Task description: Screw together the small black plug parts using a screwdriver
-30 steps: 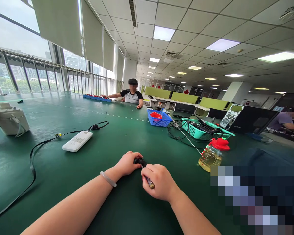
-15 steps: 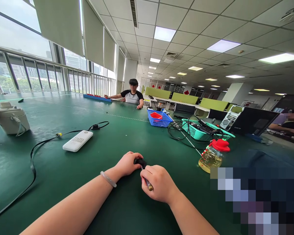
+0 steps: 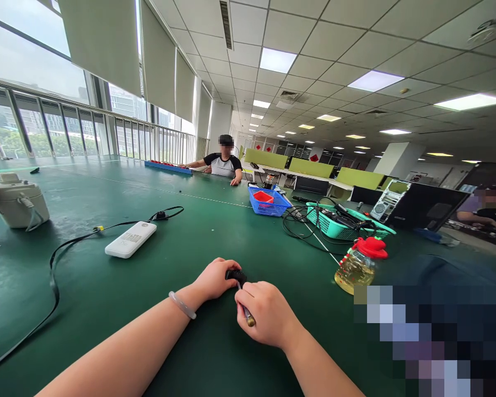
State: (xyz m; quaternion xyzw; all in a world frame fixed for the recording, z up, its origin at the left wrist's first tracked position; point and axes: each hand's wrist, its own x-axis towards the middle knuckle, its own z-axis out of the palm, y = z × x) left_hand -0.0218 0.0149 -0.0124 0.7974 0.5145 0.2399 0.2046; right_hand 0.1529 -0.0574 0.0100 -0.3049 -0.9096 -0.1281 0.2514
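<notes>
My left hand (image 3: 217, 278) is closed on a small black object (image 3: 236, 275), which it holds low over the green table (image 3: 182, 342); what kind of thing it is I cannot make out. My right hand (image 3: 265, 311) grips a slim screwdriver-like tool (image 3: 248, 315) with a brass-coloured end. Its thin shaft points up towards the black object and appears to meet it, though my fingers partly cover the contact. A pale bracelet (image 3: 182, 305) circles my left wrist.
On the left lie a white power bank (image 3: 131, 239), a black cord (image 3: 57, 264) and a beige jug-like container (image 3: 21, 201). To the right stand a red-lidded bottle (image 3: 357, 267), a teal basket of cables (image 3: 328, 225) and a blue basket (image 3: 268, 208). A person (image 3: 224, 162) sits across the table.
My right hand has shifted slightly down, and the tool's end has moved a little left and lower. The left hand stays in place. Across the table, the blue tray has slid slightly right.
</notes>
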